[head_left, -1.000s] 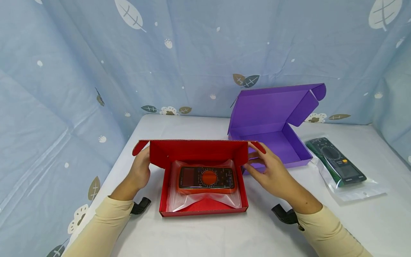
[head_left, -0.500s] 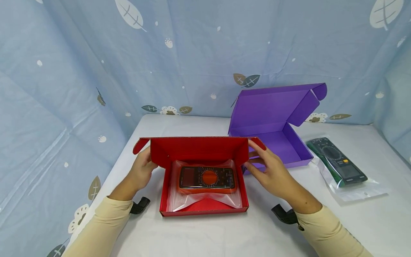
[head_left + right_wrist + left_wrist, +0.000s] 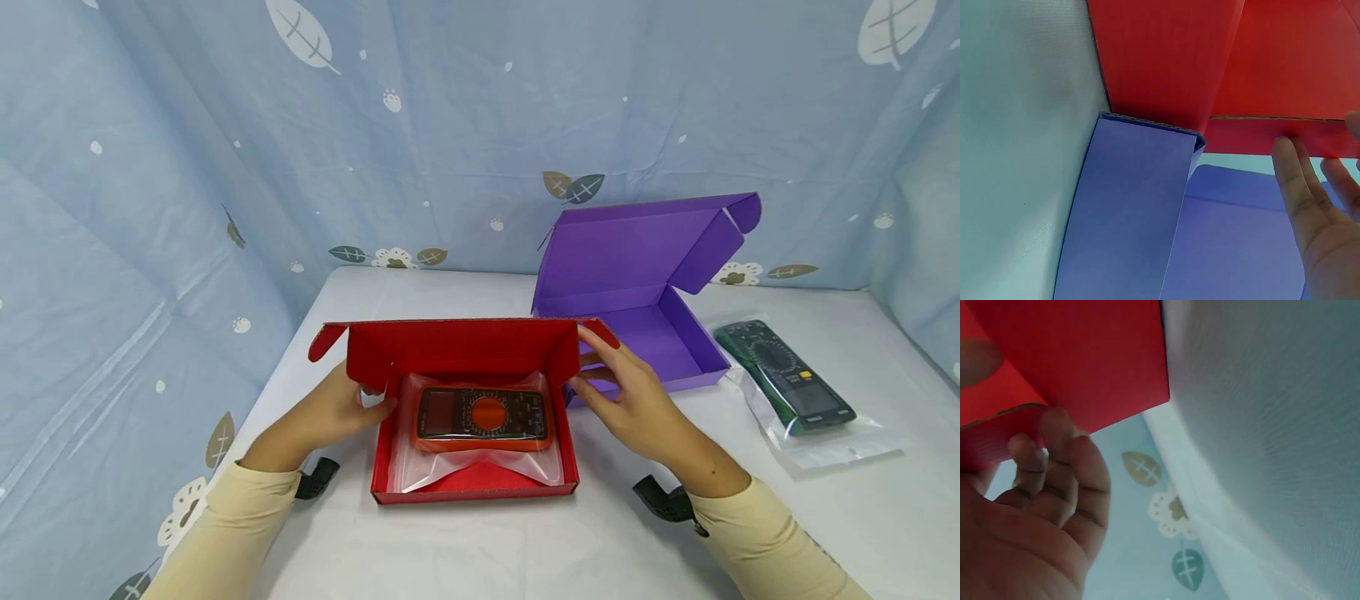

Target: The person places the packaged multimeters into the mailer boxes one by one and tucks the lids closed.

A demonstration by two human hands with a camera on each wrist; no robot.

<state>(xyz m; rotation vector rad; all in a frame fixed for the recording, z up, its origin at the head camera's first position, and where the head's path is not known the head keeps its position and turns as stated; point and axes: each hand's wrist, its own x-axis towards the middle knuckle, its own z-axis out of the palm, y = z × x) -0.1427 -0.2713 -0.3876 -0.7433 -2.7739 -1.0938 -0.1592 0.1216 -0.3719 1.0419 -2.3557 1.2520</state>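
Observation:
An open red box (image 3: 476,496) lies in front of me, its lid (image 3: 457,342) raised and tilted forward with side flaps bent inward. Inside rests an orange-and-black multimeter (image 3: 482,419) in a clear plastic bag (image 3: 420,479). At the box's left side is my left hand (image 3: 333,412), thumb by the side wall; in the left wrist view its bent fingers (image 3: 1088,475) touch the red flap. My right hand (image 3: 633,400) is at the right side, fingers reaching to the lid's flap; the right wrist view has nearly straight fingers (image 3: 1294,181) touching the red cardboard.
Just behind and to the right stands an open purple box (image 3: 693,337), its near corner close against the red one. Further right lies a green-and-black multimeter (image 3: 783,375) in a clear bag. The white table (image 3: 420,558) ends at a blue patterned curtain (image 3: 450,125).
My left hand has shifted right and inward, its thumb now at the red box's left wall. The lid has risen slightly, while the right hand has stayed nearly still.

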